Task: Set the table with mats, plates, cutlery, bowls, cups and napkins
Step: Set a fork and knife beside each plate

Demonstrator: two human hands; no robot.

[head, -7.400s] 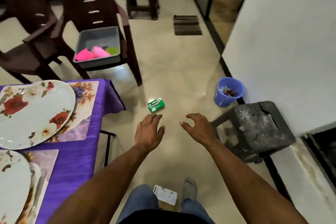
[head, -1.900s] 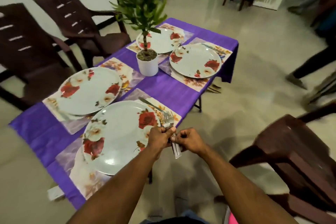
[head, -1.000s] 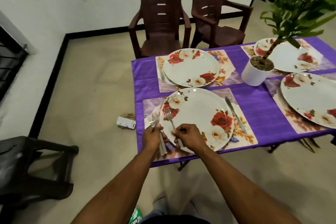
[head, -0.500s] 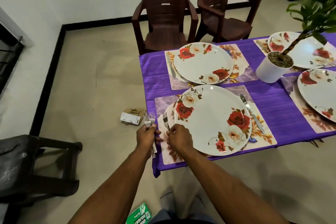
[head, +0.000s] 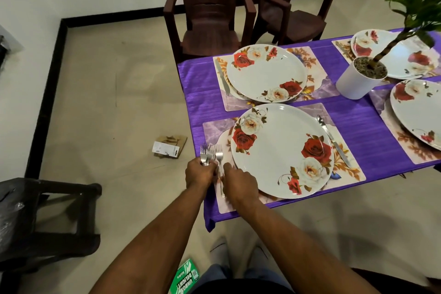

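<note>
Since half a second ago, one fork (head: 219,162) has come down on the mat (head: 281,153) at the worktop (head: 372,124) near-left corner, right hand (head: 238,181) pinching it. Left hand (head: 200,172) grips spare forks (head: 205,153). Plates (head: 281,150), knives placed; bowls, cups, napkins unseen.

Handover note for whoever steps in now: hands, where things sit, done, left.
Left hand grips a bundle of steel forks. Right hand lays a single steel fork on the marbled floral mat, left of the near rose-patterned white plate.
Done: four mats and plates in view on the purple table cloth; steel knife right of the near plate, another knife by the far rose plate.
Left: remaining forks, bowls, cups, napkins; none in view.
</note>
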